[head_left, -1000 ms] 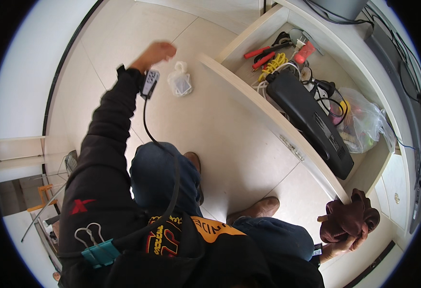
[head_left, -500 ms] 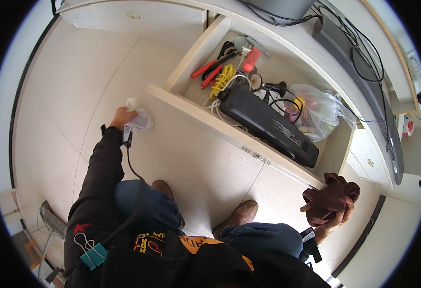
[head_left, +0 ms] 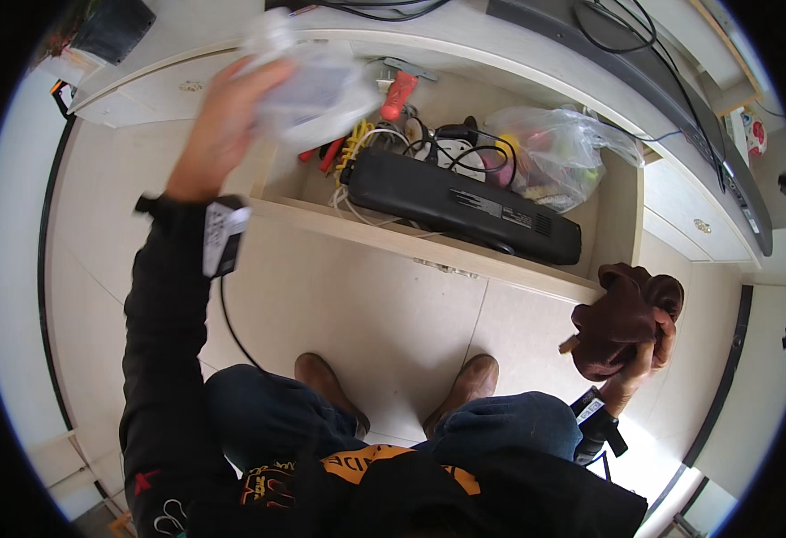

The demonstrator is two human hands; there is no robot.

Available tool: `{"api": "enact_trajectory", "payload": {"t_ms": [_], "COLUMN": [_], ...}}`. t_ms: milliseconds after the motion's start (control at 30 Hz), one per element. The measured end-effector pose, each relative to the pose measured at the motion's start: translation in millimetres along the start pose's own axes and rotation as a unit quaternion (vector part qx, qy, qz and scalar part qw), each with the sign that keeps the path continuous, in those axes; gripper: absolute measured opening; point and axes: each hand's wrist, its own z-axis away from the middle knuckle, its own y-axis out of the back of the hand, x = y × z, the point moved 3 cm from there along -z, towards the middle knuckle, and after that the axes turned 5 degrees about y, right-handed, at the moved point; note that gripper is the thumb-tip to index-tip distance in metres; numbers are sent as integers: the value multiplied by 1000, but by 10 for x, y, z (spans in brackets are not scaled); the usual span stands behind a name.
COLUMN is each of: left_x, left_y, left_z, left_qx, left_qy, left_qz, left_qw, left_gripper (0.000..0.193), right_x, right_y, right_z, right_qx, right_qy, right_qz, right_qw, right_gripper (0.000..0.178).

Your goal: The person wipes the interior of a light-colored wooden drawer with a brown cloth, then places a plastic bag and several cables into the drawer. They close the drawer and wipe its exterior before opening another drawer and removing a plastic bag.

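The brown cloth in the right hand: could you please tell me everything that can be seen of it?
The brown cloth is dark reddish-brown, matte and soft-looking. It is crumpled into a loose bundle with thick folds, and a small tan piece sticks out at its left side. The right hand grips its lower right part. It is held beside the right end of the drawer front; whether the two touch is unclear.
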Motion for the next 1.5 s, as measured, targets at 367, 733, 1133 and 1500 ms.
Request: {"api": "enact_trajectory", "payload": {"t_ms": [367, 733, 1133, 1500], "left_x": [1, -535, -504, -572], "left_y": [-854, -819, -1043, -1237], "left_z": [732, 1106, 544, -94], "left_qx": [-308, 95, 220, 287], "left_qy": [-213, -334, -382, -409], "left_qz": [-455, -537, -548, -565], "left_qw": [808, 769, 711, 657], "left_gripper": [87, 104, 95, 72], "right_x": [-71, 125, 546, 714], "right_y": [-221, -368, -179, -27], "right_z": [5, -172, 139, 215], "right_qx": [-20, -8, 5, -20], "right_qy": [250, 224, 1, -58], "right_qz": [190, 76, -21, 47], "right_qw": [949, 972, 1000, 997], "right_gripper": [36, 32, 32, 31]}}
